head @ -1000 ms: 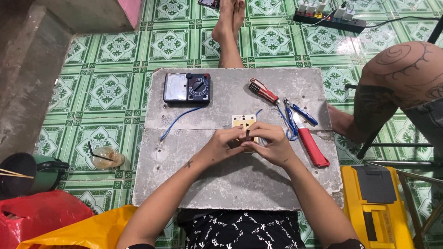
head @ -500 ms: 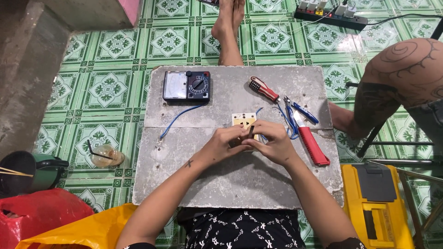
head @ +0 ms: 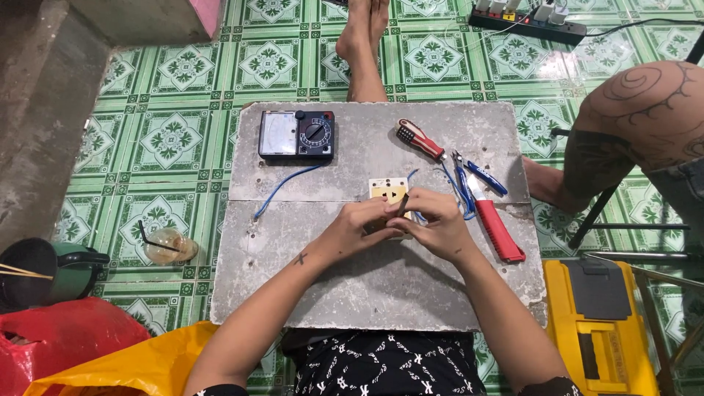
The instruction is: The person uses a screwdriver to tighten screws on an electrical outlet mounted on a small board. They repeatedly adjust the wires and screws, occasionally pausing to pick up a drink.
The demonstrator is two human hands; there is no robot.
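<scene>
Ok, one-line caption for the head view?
Both hands, left hand and right hand, work a small cream socket plate on a grey stone slab, beside a black dial multimeter.

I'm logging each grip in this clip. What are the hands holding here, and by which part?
Both hands, left and right, close on the near end of a cream socket plate; the exact grip is hidden.

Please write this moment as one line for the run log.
left hand: holds socket | right hand: on socket | beside: blue wire, meter, red cutter
</scene>
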